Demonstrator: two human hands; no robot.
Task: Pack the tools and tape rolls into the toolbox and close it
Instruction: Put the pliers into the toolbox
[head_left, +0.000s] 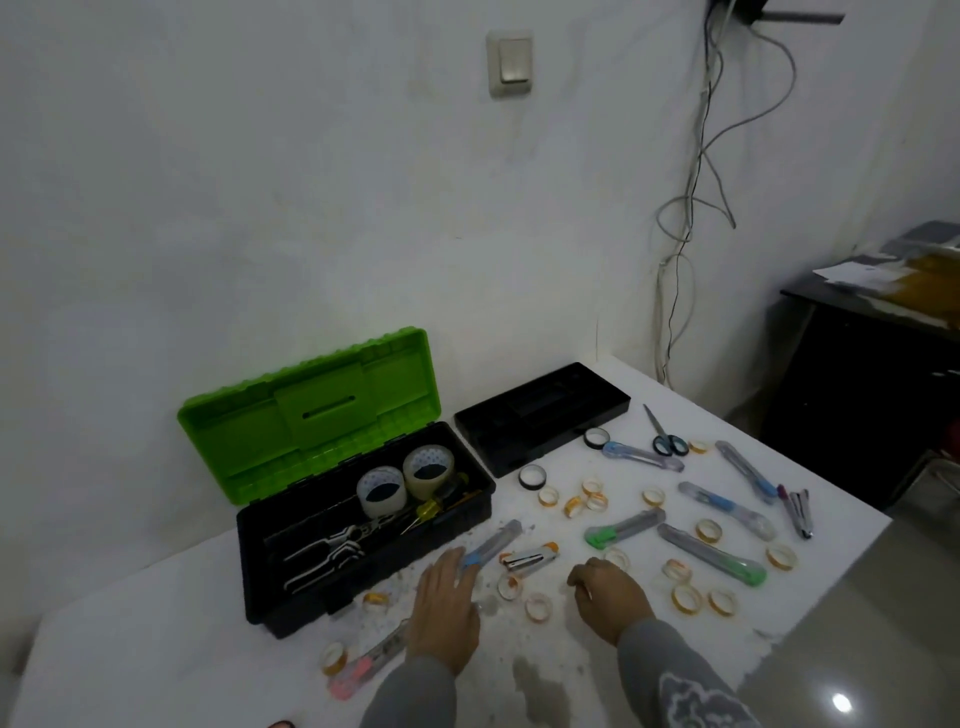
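The black toolbox (270, 587) stands open on the white table, its green lid (311, 410) leaning back against the wall. Inside lie two large clear tape rolls (405, 480), pliers (332, 545) and a yellow-handled screwdriver (428, 509). My left hand (447, 608) lies flat, fingertips touching a blue-tipped utility knife (491, 545). My right hand (608, 597) hovers with curled fingers just left of a small tape roll (618, 558); I cannot tell whether it holds anything. A stapler (530, 558) lies between the hands.
A black inner tray (540, 415) sits right of the toolbox. Several utility knives, scissors (665, 439), a second stapler (797, 512) and several small tape rolls are scattered over the table's right half. A pink knife (363, 665) lies near the front edge. A dark cabinet stands at far right.
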